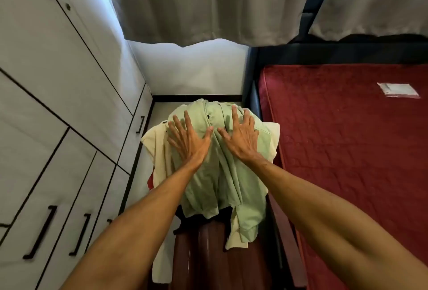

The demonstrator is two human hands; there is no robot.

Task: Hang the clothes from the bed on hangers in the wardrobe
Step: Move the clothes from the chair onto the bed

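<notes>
A pale green shirt lies draped over a pile of clothes on a dark brown chair in the gap between wardrobe and bed. My left hand and my right hand both press flat on top of the green shirt, fingers spread and straight. Under it show a cream garment, a bit of red cloth and something black. The white wardrobe stands on the left, its doors closed. No hanger is in view.
The bed with a dark red mattress fills the right side; a small clear plastic packet lies on it. Grey curtains hang at the back over a white wall. The floor strip between wardrobe and bed is narrow.
</notes>
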